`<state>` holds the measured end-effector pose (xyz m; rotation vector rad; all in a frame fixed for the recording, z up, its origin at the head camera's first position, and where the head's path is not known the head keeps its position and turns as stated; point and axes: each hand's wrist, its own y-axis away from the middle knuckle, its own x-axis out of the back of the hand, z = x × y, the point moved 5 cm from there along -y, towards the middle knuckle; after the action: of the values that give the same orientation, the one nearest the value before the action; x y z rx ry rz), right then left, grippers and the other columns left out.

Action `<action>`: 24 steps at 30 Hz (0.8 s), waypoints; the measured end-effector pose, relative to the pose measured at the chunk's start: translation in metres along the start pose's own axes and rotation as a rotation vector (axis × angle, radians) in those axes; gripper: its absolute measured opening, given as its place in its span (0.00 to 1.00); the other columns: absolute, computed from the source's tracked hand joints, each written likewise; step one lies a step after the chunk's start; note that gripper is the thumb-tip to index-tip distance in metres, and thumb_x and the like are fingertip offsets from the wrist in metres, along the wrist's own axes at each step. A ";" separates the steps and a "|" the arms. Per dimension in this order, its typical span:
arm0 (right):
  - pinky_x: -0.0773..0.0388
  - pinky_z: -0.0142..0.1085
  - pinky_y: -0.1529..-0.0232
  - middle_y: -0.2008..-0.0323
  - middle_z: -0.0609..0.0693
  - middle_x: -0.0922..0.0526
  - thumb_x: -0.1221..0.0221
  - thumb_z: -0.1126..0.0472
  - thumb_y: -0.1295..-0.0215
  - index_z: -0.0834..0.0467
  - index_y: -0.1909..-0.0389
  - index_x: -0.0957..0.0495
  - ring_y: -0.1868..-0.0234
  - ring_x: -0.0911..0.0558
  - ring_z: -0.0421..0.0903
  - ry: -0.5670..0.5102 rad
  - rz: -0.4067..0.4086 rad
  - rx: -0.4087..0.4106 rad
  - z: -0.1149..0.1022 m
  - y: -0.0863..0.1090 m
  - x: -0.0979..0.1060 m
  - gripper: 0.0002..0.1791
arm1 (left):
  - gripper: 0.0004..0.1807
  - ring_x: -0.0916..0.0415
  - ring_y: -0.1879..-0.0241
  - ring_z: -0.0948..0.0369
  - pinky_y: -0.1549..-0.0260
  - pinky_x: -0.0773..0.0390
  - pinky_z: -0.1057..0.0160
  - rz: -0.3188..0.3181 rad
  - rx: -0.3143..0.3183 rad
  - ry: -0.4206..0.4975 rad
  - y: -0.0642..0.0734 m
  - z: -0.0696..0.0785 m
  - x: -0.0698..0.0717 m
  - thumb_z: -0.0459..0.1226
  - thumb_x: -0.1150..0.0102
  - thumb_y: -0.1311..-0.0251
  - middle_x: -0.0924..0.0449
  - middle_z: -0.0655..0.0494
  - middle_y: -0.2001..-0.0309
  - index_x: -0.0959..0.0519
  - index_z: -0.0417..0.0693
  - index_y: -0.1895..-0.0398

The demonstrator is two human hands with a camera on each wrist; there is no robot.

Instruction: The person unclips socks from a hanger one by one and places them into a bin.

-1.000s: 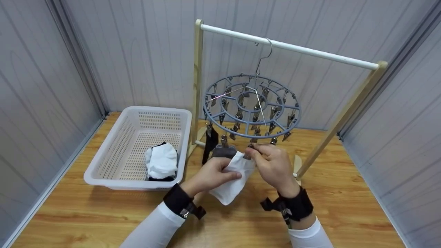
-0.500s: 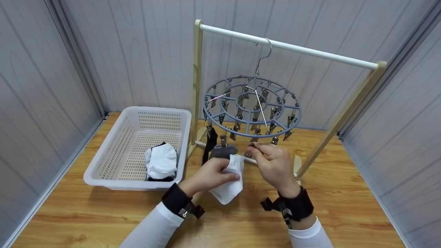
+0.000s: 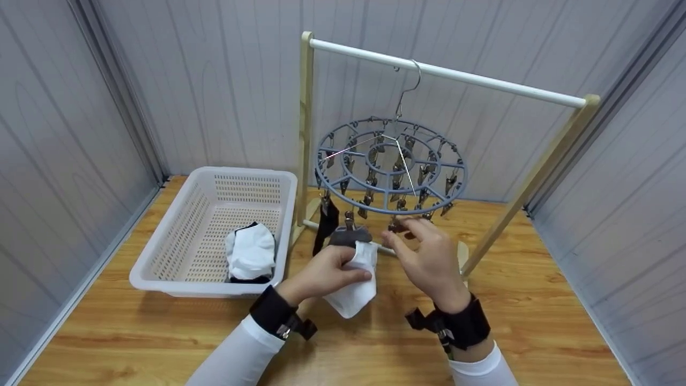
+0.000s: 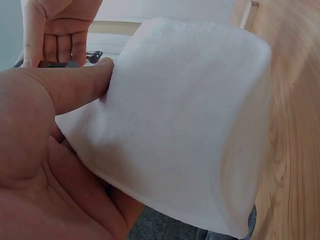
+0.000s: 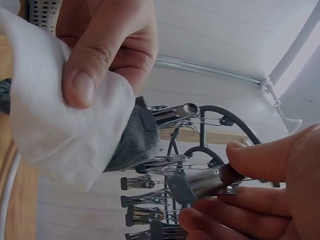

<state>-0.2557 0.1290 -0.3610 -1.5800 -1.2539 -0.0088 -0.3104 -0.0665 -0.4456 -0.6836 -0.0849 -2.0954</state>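
Note:
My left hand [image 3: 327, 273] pinches a white sock [image 3: 351, 295] between thumb and fingers, just below a grey sock [image 3: 351, 236] hanging from a clip. In the left wrist view the sock [image 4: 185, 120] spreads wide, its open edge at the right. My right hand [image 3: 429, 257] is beside a metal clip [image 5: 200, 184] under the hanger's near rim. Its thumb and fingers are parted around that clip, which looks blurred in the right wrist view. White sock and clip are apart. A black sock [image 3: 327, 222] hangs on the hanger's left side.
The round blue-grey hanger [image 3: 388, 210] carries many metal clips and hooks over the white rail [image 3: 482, 79] of a wooden-legged stand [image 3: 536, 171]. To the left, a white perforated basket [image 3: 161, 268] holds a folded pile of white and black socks [image 3: 252, 252]. Panel walls enclose the wooden table [image 3: 161, 343].
The white sock has moved left, away from the clip my right hand was pinching. My right thumb and fingers have since spread apart at that clip. My left hand keeps its grip.

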 end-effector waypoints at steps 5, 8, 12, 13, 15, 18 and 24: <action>0.13 0.43 0.62 0.60 0.54 0.08 0.25 0.60 0.27 0.63 0.51 0.08 0.62 0.11 0.49 0.061 0.138 0.080 -0.012 0.003 0.014 0.12 | 0.18 0.22 0.74 0.66 0.75 0.23 0.66 -0.005 -0.001 0.004 0.001 0.000 0.000 0.42 0.23 0.29 0.22 0.64 0.73 0.23 0.49 0.73; 0.16 0.40 0.64 0.62 0.52 0.07 0.27 0.63 0.27 0.62 0.54 0.07 0.65 0.12 0.49 0.062 0.281 0.152 -0.022 0.005 0.024 0.06 | 0.19 0.22 0.74 0.66 0.76 0.23 0.66 -0.006 0.004 0.000 0.001 0.000 0.000 0.43 0.23 0.29 0.23 0.65 0.74 0.24 0.50 0.73; 0.16 0.39 0.54 0.59 0.54 0.07 0.30 0.67 0.28 0.64 0.55 0.08 0.61 0.10 0.53 0.039 0.414 0.274 -0.035 0.006 0.032 0.06 | 0.20 0.22 0.74 0.66 0.76 0.23 0.65 -0.008 0.010 -0.007 0.000 0.000 0.000 0.43 0.24 0.29 0.23 0.64 0.73 0.25 0.51 0.74; 0.15 0.40 0.51 0.57 0.56 0.07 0.30 0.67 0.29 0.65 0.54 0.08 0.59 0.10 0.55 0.039 0.426 0.309 -0.037 0.006 0.032 0.07 | 0.20 0.22 0.74 0.66 0.76 0.23 0.65 -0.009 0.011 -0.009 0.000 0.000 0.000 0.44 0.24 0.29 0.23 0.64 0.73 0.25 0.51 0.73; 0.15 0.45 0.43 0.52 0.58 0.07 0.31 0.66 0.30 0.66 0.51 0.09 0.53 0.09 0.58 0.047 0.427 0.371 -0.041 0.006 0.030 0.11 | 0.19 0.22 0.74 0.66 0.76 0.23 0.65 -0.011 0.010 -0.011 0.000 0.000 0.000 0.44 0.24 0.29 0.22 0.64 0.73 0.25 0.50 0.73; 0.19 0.52 0.36 0.45 0.60 0.08 0.31 0.65 0.32 0.67 0.46 0.10 0.44 0.10 0.60 0.086 0.393 0.434 -0.043 0.004 0.024 0.16 | 0.19 0.22 0.74 0.66 0.76 0.23 0.65 -0.011 0.004 -0.013 0.000 0.000 0.000 0.43 0.24 0.29 0.22 0.64 0.73 0.24 0.50 0.72; 0.26 0.56 0.26 0.37 0.60 0.12 0.31 0.62 0.29 0.66 0.38 0.13 0.35 0.13 0.60 0.147 0.301 0.455 -0.039 0.002 0.015 0.21 | 0.18 0.22 0.73 0.66 0.75 0.23 0.65 -0.012 -0.003 -0.014 0.000 0.001 0.001 0.43 0.24 0.29 0.21 0.64 0.72 0.23 0.49 0.72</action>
<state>-0.2261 0.1116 -0.3367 -1.3255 -0.8216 0.3244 -0.3104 -0.0673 -0.4445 -0.7015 -0.0936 -2.1023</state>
